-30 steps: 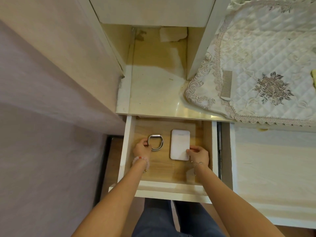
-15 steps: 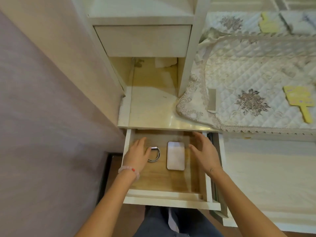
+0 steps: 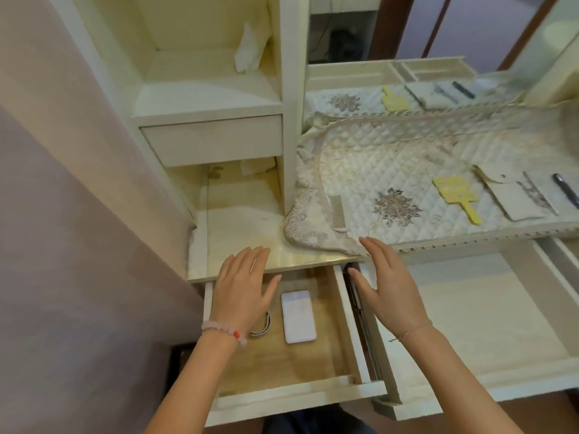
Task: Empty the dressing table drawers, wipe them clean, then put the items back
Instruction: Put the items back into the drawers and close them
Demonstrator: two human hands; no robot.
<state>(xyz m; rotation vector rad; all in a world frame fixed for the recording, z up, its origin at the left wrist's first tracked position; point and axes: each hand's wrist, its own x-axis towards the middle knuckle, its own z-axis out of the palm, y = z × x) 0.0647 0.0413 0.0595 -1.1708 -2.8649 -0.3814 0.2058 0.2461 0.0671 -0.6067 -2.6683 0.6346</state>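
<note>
The small left drawer of the dressing table is pulled out. Inside lie a white flat rectangular case and a silver bangle, partly hidden under my left wrist. My left hand hovers flat over the drawer's back left, fingers straight and reaching over the tabletop edge, holding nothing. My right hand hovers with straight fingers above the drawer's right wall, also empty. A wide drawer to the right stands open with a bare pale bottom.
A quilted lace cloth covers the tabletop, carrying a comb, a yellow hand mirror, a pale pouch and a dark pen. A closed small drawer sits in the shelf unit above. A mirror stands behind.
Both hands let go of the bangle and the white case and lifted out of the drawer, fingers spread. The view tilted up, revealing more of the shelf and tabletop.
</note>
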